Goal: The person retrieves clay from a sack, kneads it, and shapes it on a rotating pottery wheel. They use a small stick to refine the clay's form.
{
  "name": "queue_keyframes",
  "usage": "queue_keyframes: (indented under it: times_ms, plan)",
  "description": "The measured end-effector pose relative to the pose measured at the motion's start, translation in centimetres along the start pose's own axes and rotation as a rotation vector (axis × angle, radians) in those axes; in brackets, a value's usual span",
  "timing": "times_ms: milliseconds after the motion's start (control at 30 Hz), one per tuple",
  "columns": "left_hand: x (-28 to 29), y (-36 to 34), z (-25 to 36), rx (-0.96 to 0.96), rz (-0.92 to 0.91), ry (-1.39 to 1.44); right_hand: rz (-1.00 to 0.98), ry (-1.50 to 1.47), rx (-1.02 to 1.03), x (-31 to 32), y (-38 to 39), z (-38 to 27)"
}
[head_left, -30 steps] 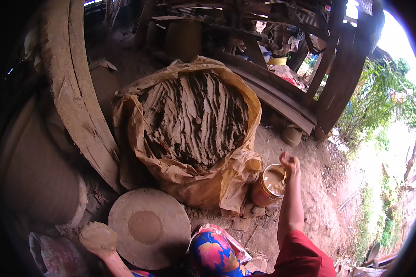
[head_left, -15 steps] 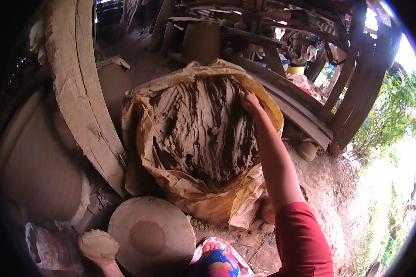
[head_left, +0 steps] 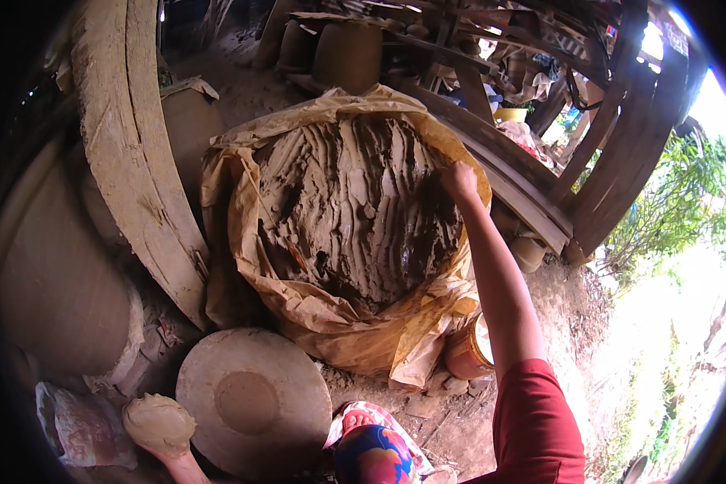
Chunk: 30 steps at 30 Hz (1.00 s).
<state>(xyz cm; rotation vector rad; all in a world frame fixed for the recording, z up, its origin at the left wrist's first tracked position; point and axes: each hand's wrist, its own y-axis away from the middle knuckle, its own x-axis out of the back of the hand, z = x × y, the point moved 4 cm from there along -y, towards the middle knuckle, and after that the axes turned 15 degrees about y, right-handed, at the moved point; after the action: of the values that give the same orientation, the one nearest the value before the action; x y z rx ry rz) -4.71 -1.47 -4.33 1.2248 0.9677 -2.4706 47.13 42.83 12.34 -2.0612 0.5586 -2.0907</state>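
Note:
My left hand [head_left: 172, 448], at the lower left, holds a lump of wet beige clay [head_left: 155, 418], which hides most of its fingers. Beside it lies a round, clay-coated disc [head_left: 290, 411] with a shallow central circle. My right hand [head_left: 461, 179] reaches into the right side of a large crumpled tan bag [head_left: 258, 298] filled with a ridged mass of grey-brown clay [head_left: 347, 210]. Its fingers are curled at the clay's edge by the bag's rim; what they grip is hidden. A bucket [head_left: 465, 355] stands partly behind my right forearm.
A broad wooden post [head_left: 133, 153] and a large clay vessel [head_left: 60, 266] are left. Stacked planks [head_left: 524, 194], pots [head_left: 347, 56] and a wooden frame stand behind. A plastic sack [head_left: 81, 427] lies lower left; greenery [head_left: 645, 210] is right. My foot [head_left: 355, 423] rests below the bag.
My right hand has moved up from over the bucket into the bag's right side, then slightly toward the rim. My left hand still holds the clay lump.

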Motion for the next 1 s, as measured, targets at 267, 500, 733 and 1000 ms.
queue_keyframes:
  times_ms: [267, 500, 733, 1000]
  plan:
    - [0.3, 0.2, -0.4, 0.011, 0.031, -0.054, -0.276, -0.836, -0.263, -3.2, -3.6, 2.3]
    - [1.0, 0.4, -0.9, 0.096, 0.069, 0.214, -0.428, -0.732, -0.173, -3.8, -2.1, 3.6]
    - [-1.3, -0.1, -2.1, 0.089, -0.107, 0.159, -0.650, -0.811, -0.313, -3.3, 2.7, 4.3]
    - [1.7, -0.3, -2.4, 0.007, -0.022, -0.364, -0.200, -1.123, -0.085, 4.2, 9.8, 8.2]
